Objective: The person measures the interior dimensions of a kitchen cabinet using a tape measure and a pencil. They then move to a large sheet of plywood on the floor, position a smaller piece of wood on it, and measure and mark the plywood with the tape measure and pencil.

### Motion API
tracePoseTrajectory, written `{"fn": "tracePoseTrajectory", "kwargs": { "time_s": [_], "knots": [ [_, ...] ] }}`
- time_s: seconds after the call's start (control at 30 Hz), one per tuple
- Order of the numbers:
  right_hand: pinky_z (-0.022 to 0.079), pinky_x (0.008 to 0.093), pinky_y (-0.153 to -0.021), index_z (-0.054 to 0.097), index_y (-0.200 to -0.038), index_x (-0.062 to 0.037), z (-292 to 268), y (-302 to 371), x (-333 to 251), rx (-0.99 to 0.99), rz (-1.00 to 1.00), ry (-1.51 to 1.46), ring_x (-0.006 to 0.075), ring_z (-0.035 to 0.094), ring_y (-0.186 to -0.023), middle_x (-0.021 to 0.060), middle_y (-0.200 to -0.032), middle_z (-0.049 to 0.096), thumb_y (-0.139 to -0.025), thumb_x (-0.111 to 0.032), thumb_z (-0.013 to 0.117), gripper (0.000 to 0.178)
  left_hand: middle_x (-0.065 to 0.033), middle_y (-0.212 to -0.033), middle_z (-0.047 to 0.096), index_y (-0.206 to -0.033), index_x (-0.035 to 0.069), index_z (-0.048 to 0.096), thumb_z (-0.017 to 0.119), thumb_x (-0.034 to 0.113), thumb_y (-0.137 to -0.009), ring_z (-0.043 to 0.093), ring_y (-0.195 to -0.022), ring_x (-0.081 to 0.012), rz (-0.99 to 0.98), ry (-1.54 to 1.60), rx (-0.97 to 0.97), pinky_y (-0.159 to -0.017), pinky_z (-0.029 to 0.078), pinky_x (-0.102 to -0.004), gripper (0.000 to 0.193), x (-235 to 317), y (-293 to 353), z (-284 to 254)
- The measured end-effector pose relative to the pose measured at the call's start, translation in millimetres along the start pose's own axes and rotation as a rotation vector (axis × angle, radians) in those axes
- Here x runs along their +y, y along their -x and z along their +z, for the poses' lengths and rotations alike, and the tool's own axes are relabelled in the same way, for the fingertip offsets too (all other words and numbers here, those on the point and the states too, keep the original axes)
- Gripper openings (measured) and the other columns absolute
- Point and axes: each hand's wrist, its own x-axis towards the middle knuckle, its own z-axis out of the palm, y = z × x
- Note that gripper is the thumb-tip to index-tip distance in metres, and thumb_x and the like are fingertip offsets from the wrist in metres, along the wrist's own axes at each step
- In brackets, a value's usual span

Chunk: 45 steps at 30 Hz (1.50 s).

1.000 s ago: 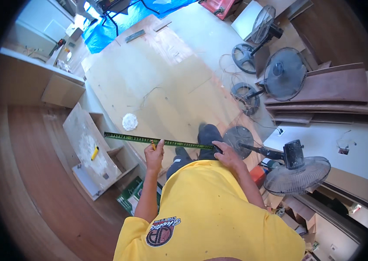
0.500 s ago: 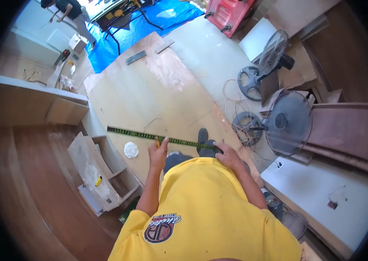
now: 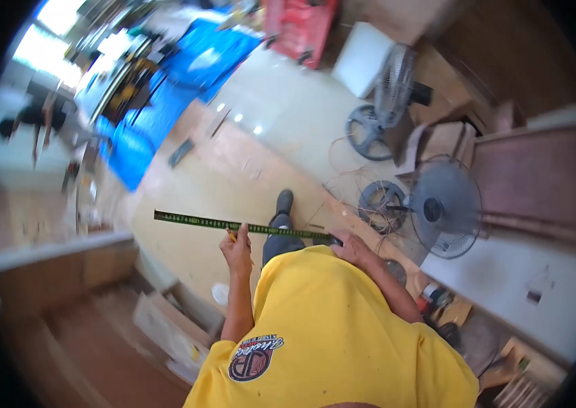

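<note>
A tape measure with a black-and-green blade [image 3: 193, 218] is pulled out straight across the front of my body, its free end off to the left. My left hand [image 3: 237, 253] is closed around the blade partway along, and a thin yellow pencil [image 3: 231, 235] sticks out between its fingers. At the blade's other end, my right hand [image 3: 352, 249] grips the dark case, which is mostly hidden by the fingers. Below the blade show my dark trousers and one dark shoe [image 3: 285, 201] on the pale board floor.
Two black fans stand to the right, one fan [image 3: 446, 208] nearer, with loose cables around their bases. A white panel [image 3: 505, 285] lies at right. Left is a wooden cabinet piece [image 3: 172, 326]. Another person [image 3: 36, 122] is near a blue sheet [image 3: 193, 61], far left.
The view has swung to the right, so the surroundings have shifted and blurred. One shoe is further forward. Both hands still hold the extended tape measure.
</note>
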Motion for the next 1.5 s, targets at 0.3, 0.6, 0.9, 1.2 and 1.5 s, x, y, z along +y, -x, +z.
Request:
{"fn": "tracePoseTrajectory", "kwargs": {
  "time_s": [0.3,0.6,0.9,1.2,1.5],
  "knots": [
    [0.033,0.0412,-0.111,0.048,-0.14,-0.0085,24.2,57.6,-7.2,0.497,0.286,-0.153,0.0361,0.044,-0.131,0.022,-0.142,0.046,-0.083,-0.02,0.058,0.059,0.0085,-0.051,0.038,-0.06,0.017,0.044,0.071,0.019,-0.09,0.027,-0.042,-0.0018,0.046,-0.092,-0.422,-0.04,0.016,-0.0229,0.04,87.9,-178.0,114.7],
    [0.036,0.0418,-0.108,0.054,-0.134,-0.0103,127.3,96.6,-25.2,0.837,0.517,-0.43,0.0365,0.045,-0.129,0.0226,-0.136,0.051,-0.083,-0.019,0.06,0.052,0.004,-0.051,0.043,-0.068,0.012,0.048,0.07,0.022,-0.09,0.032,-0.035,-0.0027,0.021,-0.223,-0.899,-0.032,0.022,-0.0191,0.032,90.1,-171.0,223.3],
    [0.039,0.042,-0.106,0.057,-0.129,-0.0064,212.4,163.7,-37.7,1.168,0.661,-0.635,0.036,0.048,-0.125,0.0192,-0.132,0.054,-0.08,-0.014,0.059,0.049,0.0046,-0.052,0.042,-0.067,0.014,0.048,0.068,0.025,-0.092,0.034,-0.037,-0.0032,0.056,-0.428,-1.155,-0.033,0.023,-0.019,0.034,62.2,-21.1,268.5],
    [0.043,0.0429,-0.102,0.062,-0.123,-0.007,290.2,224.3,-31.4,1.451,0.767,-0.714,0.0364,0.052,-0.119,0.0178,-0.128,0.057,-0.082,-0.016,0.055,0.043,0.004,-0.052,0.038,-0.061,0.014,0.043,0.066,0.029,-0.093,0.033,-0.039,-0.0053,0.219,-0.597,-1.383,-0.035,0.022,-0.0211,0.042,32.9,131.5,267.9],
    [0.036,0.0401,-0.109,0.059,-0.126,-0.0048,298.9,209.0,-53.9,1.575,0.873,-0.885,0.0346,0.048,-0.125,0.0182,-0.133,0.054,-0.08,-0.015,0.057,0.047,0.0052,-0.053,0.041,-0.067,0.014,0.045,0.066,0.025,-0.093,0.035,-0.04,-0.0036,0.261,-0.702,-1.609,-0.036,0.024,-0.0204,0.035,-4.3,176.2,289.8]
  ]
}}
